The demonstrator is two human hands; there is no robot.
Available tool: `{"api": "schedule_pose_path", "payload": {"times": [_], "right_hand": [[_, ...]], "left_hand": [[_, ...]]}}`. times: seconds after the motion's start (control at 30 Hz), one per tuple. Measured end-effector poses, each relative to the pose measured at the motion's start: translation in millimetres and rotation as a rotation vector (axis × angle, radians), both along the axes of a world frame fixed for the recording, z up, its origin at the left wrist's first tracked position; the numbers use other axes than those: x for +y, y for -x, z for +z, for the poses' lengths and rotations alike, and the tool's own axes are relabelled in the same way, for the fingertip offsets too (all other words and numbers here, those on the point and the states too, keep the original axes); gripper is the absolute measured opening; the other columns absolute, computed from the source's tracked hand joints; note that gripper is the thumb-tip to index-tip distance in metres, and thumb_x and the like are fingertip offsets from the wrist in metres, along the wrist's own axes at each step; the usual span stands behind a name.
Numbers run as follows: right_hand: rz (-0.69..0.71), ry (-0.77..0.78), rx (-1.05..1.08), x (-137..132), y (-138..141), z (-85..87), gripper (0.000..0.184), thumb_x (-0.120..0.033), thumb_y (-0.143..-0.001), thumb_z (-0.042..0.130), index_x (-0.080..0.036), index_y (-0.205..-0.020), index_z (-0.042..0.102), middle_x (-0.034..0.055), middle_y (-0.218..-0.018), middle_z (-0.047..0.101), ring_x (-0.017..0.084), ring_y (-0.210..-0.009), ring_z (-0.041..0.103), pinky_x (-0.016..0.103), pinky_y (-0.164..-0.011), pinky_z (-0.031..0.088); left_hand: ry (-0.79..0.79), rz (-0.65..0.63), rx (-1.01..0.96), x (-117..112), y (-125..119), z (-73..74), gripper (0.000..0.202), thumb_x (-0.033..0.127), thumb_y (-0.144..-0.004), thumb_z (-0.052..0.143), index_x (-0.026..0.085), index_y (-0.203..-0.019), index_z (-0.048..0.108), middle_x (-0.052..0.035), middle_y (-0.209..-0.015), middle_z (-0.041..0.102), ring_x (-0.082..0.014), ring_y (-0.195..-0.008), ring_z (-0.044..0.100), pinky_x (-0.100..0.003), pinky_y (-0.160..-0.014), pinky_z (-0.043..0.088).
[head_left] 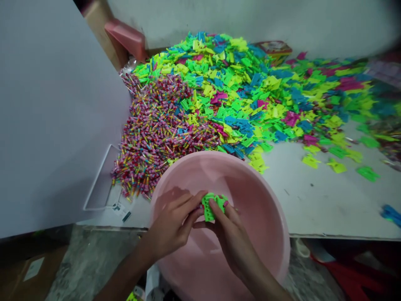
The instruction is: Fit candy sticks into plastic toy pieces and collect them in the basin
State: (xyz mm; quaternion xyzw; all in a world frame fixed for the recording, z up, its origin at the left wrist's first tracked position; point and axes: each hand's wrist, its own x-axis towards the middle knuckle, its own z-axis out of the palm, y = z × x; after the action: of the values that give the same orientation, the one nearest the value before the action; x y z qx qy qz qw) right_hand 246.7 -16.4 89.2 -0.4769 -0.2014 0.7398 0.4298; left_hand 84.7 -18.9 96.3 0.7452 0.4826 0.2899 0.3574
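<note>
A bright green plastic piece (pixel 208 212) with a row of cut-outs is held over a large pink basin (pixel 266 196). My right hand (pixel 233 234) grips it, with the thumb across its front. My left hand (pixel 172 221) is closed in a pinch at the piece's left edge. A speck of purple shows by those fingertips, too small to name, and the fingers hide most of it. Beyond the basin lies a heap of small striped sticks (pixel 153 125), mostly pink and purple. Next to it rises a large pile of green, yellow, blue and magenta plastic pieces (pixel 238 79).
The white tabletop (pixel 300 200) carries scattered pieces on the right, including a blue one (pixel 391 214). A pale panel (pixel 59 113) stands at left, near a white wire frame (pixel 97 177). At the back are a pink scoop-like container (pixel 127 37) and a red-yellow box (pixel 275 49).
</note>
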Motion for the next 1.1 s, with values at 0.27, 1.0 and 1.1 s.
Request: {"api": "schedule_pose_path", "payload": {"times": [0.27,1.0,1.1], "right_hand": [[0.001,0.037,0.027,-3,2,-0.4,0.030,-0.045,-0.078,0.081,-0.021,-0.093,0.070,0.0032,-0.098,0.065,0.020,-0.090,0.063,0.035,-0.074,0.059],[0.275,-0.782,-0.907,139,-83,-45.0,0.031,-0.047,-0.091,0.055,-0.025,-0.109,0.067,0.0101,-0.113,0.074,0.030,-0.105,0.069,0.045,-0.093,0.053],[0.319,-0.808,-0.949,139,-77,-40.5,0.031,-0.049,-0.093,0.051,-0.025,-0.106,0.066,0.0088,-0.109,0.075,0.028,-0.102,0.071,0.041,-0.089,0.055]], "left_hand": [[-0.057,0.066,0.004,-7,-6,-6.6,0.044,0.019,-0.103,0.044,0.024,-0.146,0.050,-0.0080,-0.108,0.068,-0.0176,-0.100,0.065,-0.028,-0.085,0.056],[-0.060,0.487,0.220,56,103,-57.8,0.041,0.043,-0.100,0.042,0.020,-0.113,0.073,-0.0091,-0.111,0.076,-0.0257,-0.104,0.070,-0.041,-0.094,0.056],[-0.011,0.456,0.249,73,132,-61.3,0.048,0.040,-0.103,0.032,0.018,-0.112,0.074,-0.0078,-0.107,0.078,-0.0237,-0.098,0.073,-0.036,-0.088,0.058]]}}
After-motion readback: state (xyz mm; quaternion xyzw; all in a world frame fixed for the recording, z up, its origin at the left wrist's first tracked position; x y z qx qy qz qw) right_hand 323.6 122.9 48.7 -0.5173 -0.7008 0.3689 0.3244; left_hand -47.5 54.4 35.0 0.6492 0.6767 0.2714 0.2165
